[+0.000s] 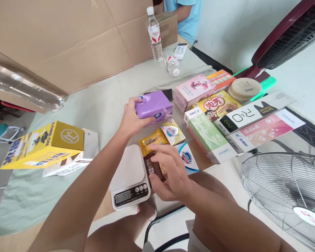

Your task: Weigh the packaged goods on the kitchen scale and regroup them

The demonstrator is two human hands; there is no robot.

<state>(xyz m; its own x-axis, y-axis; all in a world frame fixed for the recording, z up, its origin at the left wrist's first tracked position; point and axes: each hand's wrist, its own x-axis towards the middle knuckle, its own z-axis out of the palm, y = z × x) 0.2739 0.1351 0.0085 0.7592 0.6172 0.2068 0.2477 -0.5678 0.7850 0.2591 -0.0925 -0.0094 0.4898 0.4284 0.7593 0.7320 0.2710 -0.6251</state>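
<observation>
My left hand (pixel 132 117) grips the left end of a purple tissue pack (pixel 157 105), fingers on top and thumb along its near side. My right hand (pixel 170 171) hovers with fingers apart over a brown snack packet (pixel 152 167), partly hiding it; whether it touches the packet I cannot tell. Just beyond lies a yellow snack packet (pixel 152 140). Two soap boxes are close by, a yellow-and-white one (pixel 172 132) and a blue-and-white one (pixel 188 158). A white digital scale (pixel 128 168) stands left of the packets, its pan bare and its display without readable digits.
To the right are a pink box (pixel 193 91), a yellow snack box (pixel 227 103), a green box (pixel 208 131) and a round tub (pixel 244 88). Yellow cartons (pixel 44 143) stand left. Water bottles (pixel 154 38), a fan (pixel 288 196) and another person in a blue shirt (pixel 190 19) are around.
</observation>
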